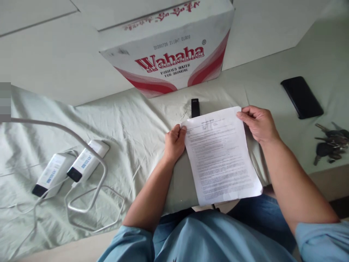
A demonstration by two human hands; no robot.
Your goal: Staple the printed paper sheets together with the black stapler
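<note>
A printed sheet of paper (pixel 222 160) is stretched between my two hands, its lower edge hanging past the table edge above my lap. My left hand (pixel 175 142) pinches its upper left corner between thumb and curled fingers. At the upper right corner, my right hand (pixel 257 123) grips the sheet the same way. Whether it is one sheet or more I cannot tell. Just beyond the paper's top edge lies a small black stapler-like object (pixel 195 107), partly covered by the sheet.
A Wahaha water carton (pixel 174 54) stands at the back on the pale green cloth (pixel 141 134). Two white power banks (pixel 91 158) with cables (pixel 95 196) lie at left. A black phone (pixel 302 97) and a bunch of keys (pixel 332 142) lie at right.
</note>
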